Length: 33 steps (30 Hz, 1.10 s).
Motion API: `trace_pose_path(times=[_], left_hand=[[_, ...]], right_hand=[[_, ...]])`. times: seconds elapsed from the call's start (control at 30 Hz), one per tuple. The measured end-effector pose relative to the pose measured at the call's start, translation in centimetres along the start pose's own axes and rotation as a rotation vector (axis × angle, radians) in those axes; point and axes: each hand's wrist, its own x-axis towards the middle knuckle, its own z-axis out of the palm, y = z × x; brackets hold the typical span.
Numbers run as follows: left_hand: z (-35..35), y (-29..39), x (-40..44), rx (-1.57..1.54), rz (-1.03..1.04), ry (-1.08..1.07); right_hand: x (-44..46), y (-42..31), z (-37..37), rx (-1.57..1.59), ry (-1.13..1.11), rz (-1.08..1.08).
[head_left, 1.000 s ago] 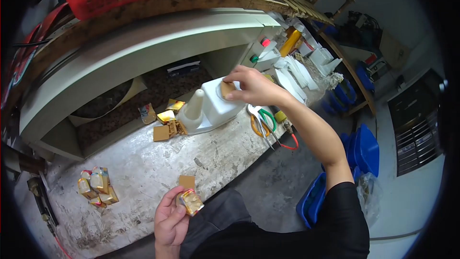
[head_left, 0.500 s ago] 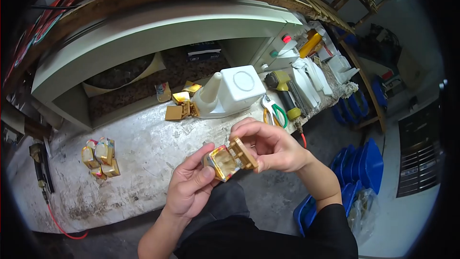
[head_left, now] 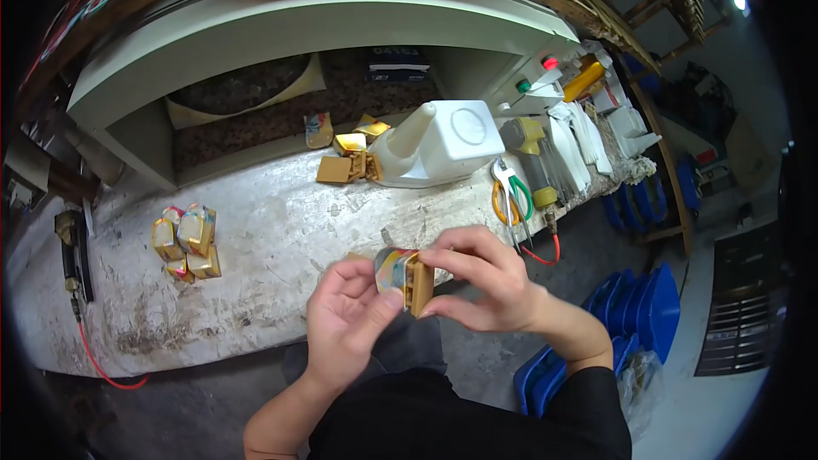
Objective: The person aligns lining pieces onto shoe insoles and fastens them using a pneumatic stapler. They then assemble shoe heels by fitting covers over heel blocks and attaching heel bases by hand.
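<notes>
1. Left hand [head_left: 348, 315] – fingers closed on a printed piece [head_left: 393, 271], held up by the bench's [head_left: 273, 255] front edge.
2. Right hand [head_left: 496, 283] – pinching a brown piece [head_left: 422, 288] against it.
3. Pliers [head_left: 512, 192] lie near the front edge, rightward.

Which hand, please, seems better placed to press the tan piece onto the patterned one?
Probably the right hand: it grips the tan piece, while the left hand supports the patterned piece.

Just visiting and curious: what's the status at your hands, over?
Left hand holding printed block. Right hand pinching tan plate against it. White container farther back, out of the way.
</notes>
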Motion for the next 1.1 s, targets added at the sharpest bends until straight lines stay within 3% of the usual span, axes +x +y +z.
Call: trace_pose_path(times=[0.07, 0.13, 0.2, 0.3, 0.4, 0.53, 0.73, 1.1], left_hand=[[0.6, -0.4, -0.3, 0.037, 0.092, 0.023], [1.1, -1.1, -0.4, 0.283, 0.284, 0.078], [0.9, -0.9, -0.7, 0.41, 0.376, 0.122], [0.3, 1.0, -1.3, 0.904, 0.51, 0.075], [0.8, 1.9, -1.8, 0.911, 0.547, 0.033], [0.4, 2.5, -2.3, 0.927, 0.548, -0.023], [0.1, 2.6, -3.5, 0.883, 0.41, -0.043], [-1.5, 1.4, -3.2, 0.977, 0.493, -0.002]], right_hand=[[-0.7, -0.7, 0.8, -0.071, 0.028, -0.021], [-1.3, -1.4, 1.3, -0.233, 0.103, -0.047], [-0.8, -1.4, 0.2, -0.148, 0.03, -0.031], [1.1, -1.4, -1.6, -0.003, -0.105, -0.001], [2.4, -2.5, -1.3, 0.593, -0.21, 0.413], [0.6, -1.6, 0.3, 0.96, -0.301, 0.583], [-1.2, -1.5, 2.2, 1.123, -0.277, 0.657], [-4.3, -1.5, 6.0, 1.246, -0.104, 0.681]])
